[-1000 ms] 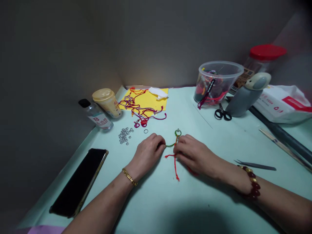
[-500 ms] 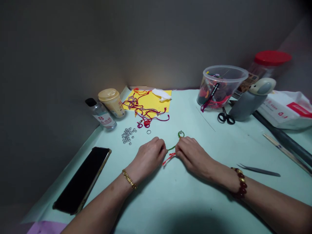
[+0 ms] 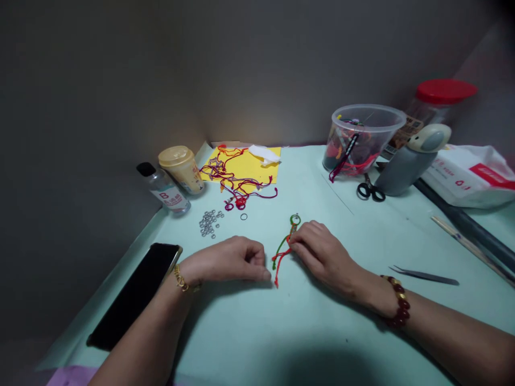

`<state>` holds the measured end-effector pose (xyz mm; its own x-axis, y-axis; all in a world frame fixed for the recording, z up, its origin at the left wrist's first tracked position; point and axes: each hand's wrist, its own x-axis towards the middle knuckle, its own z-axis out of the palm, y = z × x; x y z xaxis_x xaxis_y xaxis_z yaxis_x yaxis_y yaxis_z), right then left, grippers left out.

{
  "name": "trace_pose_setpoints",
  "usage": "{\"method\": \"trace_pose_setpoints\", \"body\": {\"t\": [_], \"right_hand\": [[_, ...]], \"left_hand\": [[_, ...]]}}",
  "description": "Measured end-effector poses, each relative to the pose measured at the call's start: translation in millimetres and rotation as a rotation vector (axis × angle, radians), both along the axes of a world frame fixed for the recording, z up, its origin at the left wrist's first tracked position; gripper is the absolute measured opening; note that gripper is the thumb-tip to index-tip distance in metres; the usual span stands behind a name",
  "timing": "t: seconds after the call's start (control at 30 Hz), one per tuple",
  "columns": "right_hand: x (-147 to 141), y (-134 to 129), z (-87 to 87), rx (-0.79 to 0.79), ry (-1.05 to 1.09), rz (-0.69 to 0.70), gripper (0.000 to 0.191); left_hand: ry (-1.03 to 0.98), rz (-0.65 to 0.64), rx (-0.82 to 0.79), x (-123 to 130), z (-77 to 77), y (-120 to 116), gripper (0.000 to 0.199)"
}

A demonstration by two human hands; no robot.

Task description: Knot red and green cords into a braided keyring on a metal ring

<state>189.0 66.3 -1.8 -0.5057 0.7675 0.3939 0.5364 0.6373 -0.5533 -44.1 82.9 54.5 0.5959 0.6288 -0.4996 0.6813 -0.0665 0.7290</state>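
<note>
A small knotted cord (image 3: 282,247) in red and green lies near the middle of the table, a green ring (image 3: 295,220) at its upper end and loose knotted tails pointing toward me. My right hand (image 3: 319,249) pinches its middle part, and the fingers cover some of it. Just left of the tails is my left hand (image 3: 239,260), its fingers curled and its thumb stretched out apart from them. Nothing shows between them; the thumb tip is close to the red tail. Beyond my left hand lie a thin metal ring (image 3: 243,217) and a pile of small metal rings (image 3: 208,223).
Left are a phone (image 3: 134,295), a bottle (image 3: 169,195) and a lidded cup (image 3: 185,171). Cords lie on yellow paper (image 3: 261,169). Right stand a clear tub (image 3: 368,128), scissors (image 3: 370,191), a grey bottle (image 3: 406,169), a red-lidded jar (image 3: 446,92) and tweezers (image 3: 426,276).
My left hand has let go of the green cord and moved left and slightly down. The green tail now hangs loose beside the red ones. My right hand keeps its pinch.
</note>
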Motion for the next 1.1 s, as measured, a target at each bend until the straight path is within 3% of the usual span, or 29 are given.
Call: {"method": "trace_pose_setpoints", "body": {"t": [0.17, 0.33, 0.53, 0.73, 1.0, 1.1], "right_hand": [[0.9, -13.5, 1.4, 0.044, -0.196, -0.033, 0.018], [-4.2, -23.2, 1.6, -0.009, -0.315, -0.071, 0.019], [-8.4, -26.1, 7.4, -0.059, -0.350, -0.108, 0.019], [-8.1, -26.8, 7.1, -0.023, -0.329, -0.114, 0.020], [-16.4, -30.1, -1.2, 0.241, -0.265, 0.055, 0.019], [-17.5, -29.7, -4.6, 0.326, -0.261, 0.032, 0.021]], "left_hand": [[0.119, 0.101, 0.464, 18.9, -5.2, -11.5, 0.037], [0.194, 0.046, 0.683, 40.2, -24.7, -23.4, 0.025], [0.164, 0.026, 0.662, 41.7, -27.8, -20.6, 0.011], [0.103, 0.070, 0.540, 39.5, -23.7, -12.9, 0.018], [0.042, 0.114, 0.452, 38.0, -18.1, -2.7, 0.023], [0.026, 0.133, 0.421, 37.5, -18.3, -1.8, 0.024]]}}
